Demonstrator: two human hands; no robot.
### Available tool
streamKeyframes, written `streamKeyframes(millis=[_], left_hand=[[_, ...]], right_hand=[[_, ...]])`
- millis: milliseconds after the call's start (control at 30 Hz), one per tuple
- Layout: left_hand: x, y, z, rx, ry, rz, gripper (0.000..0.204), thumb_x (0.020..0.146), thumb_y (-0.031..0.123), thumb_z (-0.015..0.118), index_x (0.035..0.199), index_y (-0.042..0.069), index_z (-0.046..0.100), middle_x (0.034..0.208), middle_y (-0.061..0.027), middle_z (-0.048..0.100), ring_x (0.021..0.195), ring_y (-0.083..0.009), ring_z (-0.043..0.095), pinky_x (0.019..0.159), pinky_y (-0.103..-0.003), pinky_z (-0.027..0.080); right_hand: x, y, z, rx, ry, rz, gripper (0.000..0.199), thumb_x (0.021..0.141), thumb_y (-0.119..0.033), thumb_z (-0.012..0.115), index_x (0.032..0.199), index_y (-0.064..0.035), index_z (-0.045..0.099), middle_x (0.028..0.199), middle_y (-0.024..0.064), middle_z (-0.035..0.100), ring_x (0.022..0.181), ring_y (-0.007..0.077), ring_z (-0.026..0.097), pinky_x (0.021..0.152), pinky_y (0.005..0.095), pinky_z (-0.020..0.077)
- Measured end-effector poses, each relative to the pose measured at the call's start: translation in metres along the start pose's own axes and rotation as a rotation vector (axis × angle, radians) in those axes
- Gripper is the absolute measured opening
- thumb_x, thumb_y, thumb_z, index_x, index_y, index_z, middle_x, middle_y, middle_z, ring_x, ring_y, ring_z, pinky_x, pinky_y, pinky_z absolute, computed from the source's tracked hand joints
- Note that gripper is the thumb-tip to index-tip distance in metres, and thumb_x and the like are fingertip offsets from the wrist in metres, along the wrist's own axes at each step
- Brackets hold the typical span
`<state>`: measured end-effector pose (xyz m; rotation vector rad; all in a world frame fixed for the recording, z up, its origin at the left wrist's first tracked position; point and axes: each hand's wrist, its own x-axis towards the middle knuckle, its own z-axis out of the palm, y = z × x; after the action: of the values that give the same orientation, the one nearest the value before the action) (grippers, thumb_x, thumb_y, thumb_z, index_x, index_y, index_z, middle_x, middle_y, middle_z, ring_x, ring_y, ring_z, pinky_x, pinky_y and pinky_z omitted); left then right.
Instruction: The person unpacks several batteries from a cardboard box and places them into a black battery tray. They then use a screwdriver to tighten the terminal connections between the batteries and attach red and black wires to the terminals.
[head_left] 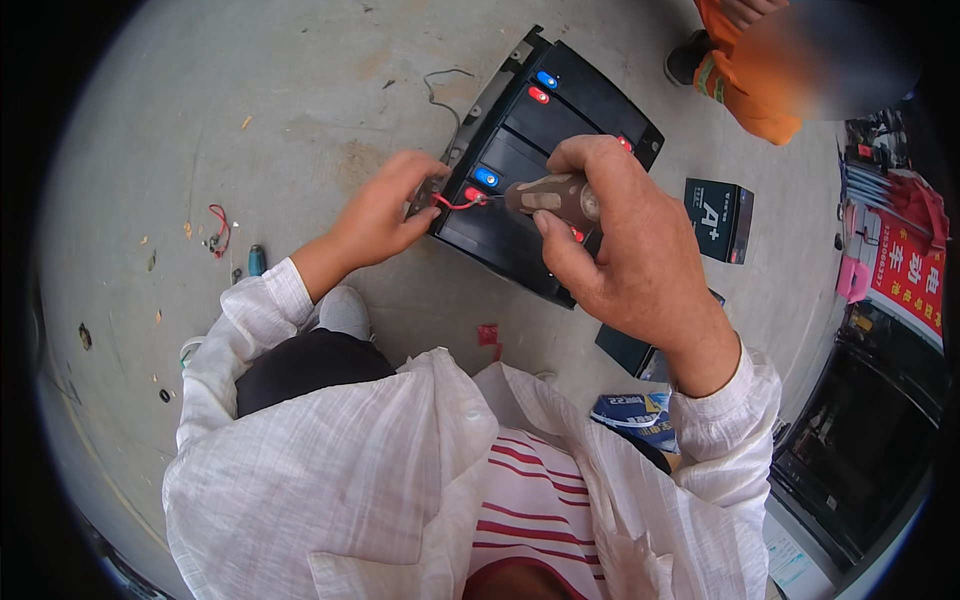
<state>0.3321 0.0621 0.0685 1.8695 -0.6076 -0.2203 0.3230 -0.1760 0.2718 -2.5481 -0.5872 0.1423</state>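
A black case of several batteries (530, 140) lies on the floor before me, with blue terminals (486, 177) and red terminals (539, 95) on top. My right hand (635, 245) is wrapped round a screwdriver (560, 198) with a thick, worn brown handle. Its thin tip meets the near red terminal (474, 195), or hovers just by it; I cannot tell which. A short red wire (455, 204) runs from that terminal to my left hand (390, 205). At the case's left edge, the left thumb and fingers pinch a small dark piece at the wire's end, mostly hidden.
A thin dark wire (437, 98) trails from the case's left side. Boxed batteries (718, 220) stand to the right, beside a blue packet (637, 420). Left on the floor are a red wire (222, 228) and a teal-handled tool (257, 260). Someone in orange (755, 85) crouches at far right.
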Motion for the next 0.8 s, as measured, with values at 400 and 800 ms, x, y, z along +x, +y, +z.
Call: streamKeyframes(millis=[400, 800], left_hand=[[0.001, -0.013, -0.011, 0.057, -0.120, 0.091, 0.031, 0.083, 0.005, 0.075, 0.113, 0.006, 0.065, 0.103, -0.0130, 0.065, 0.100, -0.0355, 0.063, 0.086, -0.042, 0.051], [0.012, 0.002, -0.002, 0.388, -0.132, 0.154, 0.016, 0.079, 0.005, 0.075, 0.094, 0.007, 0.072, 0.092, -0.0088, 0.069, 0.089, -0.0321, 0.065, 0.077, -0.042, 0.053]], right_hand=[[0.000, 0.006, 0.001, 0.035, 0.000, 0.058, 0.035, 0.087, -0.008, 0.072, 0.116, -0.0077, 0.053, 0.090, 0.0134, 0.068, 0.075, 0.0244, 0.073, 0.065, 0.0322, 0.0558], [0.004, 0.001, 0.005, 0.013, 0.003, 0.055, 0.035, 0.085, -0.007, 0.073, 0.114, -0.0067, 0.053, 0.091, 0.0132, 0.067, 0.077, 0.0268, 0.073, 0.066, 0.0336, 0.0563]])
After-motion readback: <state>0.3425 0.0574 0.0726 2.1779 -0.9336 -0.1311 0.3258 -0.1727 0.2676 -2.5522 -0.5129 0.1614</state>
